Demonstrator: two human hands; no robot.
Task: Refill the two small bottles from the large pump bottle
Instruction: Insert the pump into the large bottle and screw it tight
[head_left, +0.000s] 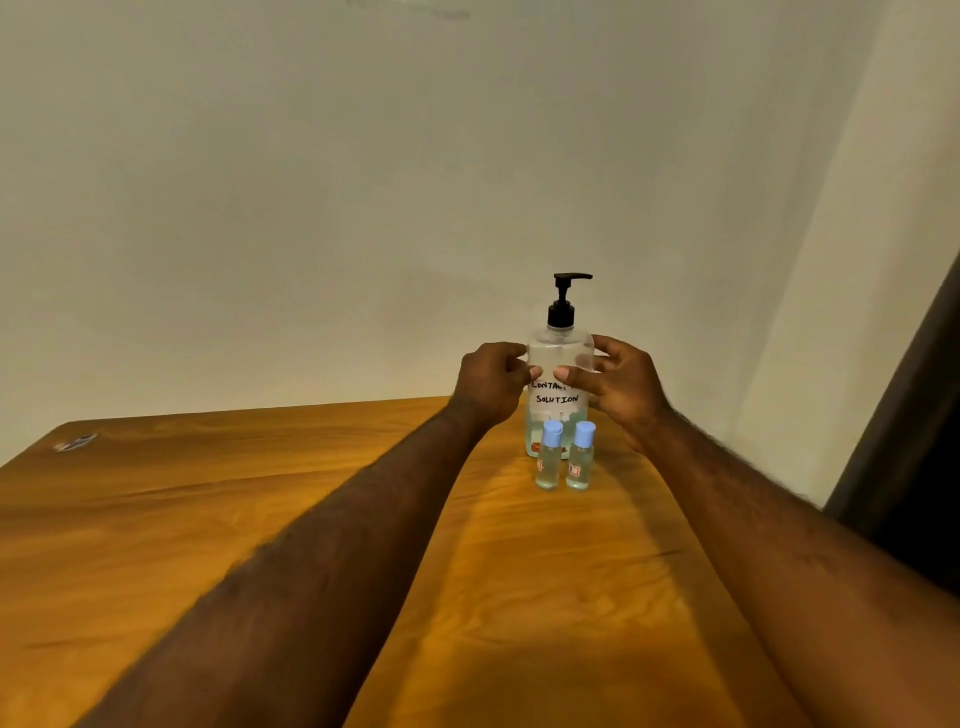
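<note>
A pump bottle (560, 364) is seen upright near the far edge of a wooden table (208, 519), close to a plain wall (311, 182). It is clear, with a black pump head (565, 299) whose nozzle is pointed right, and a white label (556, 399) hand-lettered "SOLUTION"; the upper word is partly covered by fingers. A pale liquid is visible only in its lower part.

The bottle is gripped from both sides. The left hand (491, 387) is curled against the bottle's left side, fingers bent in, thumb tip laid on the front above the label. The right hand (623, 387) is wrapped on the right side, thumb set across the front, the other fingers spread around the shoulder. The two thumb tips are nearly touching.

Two small bottles are stood just in front of the pump bottle, side by side, upright, apart from both hands: left small bottle (549, 457) and right small bottle (581, 456). Both are clear with light blue caps on and small red-marked labels. Some pale liquid is seen in each.

A dark curtain (909, 415) is seen at the right edge.
</note>
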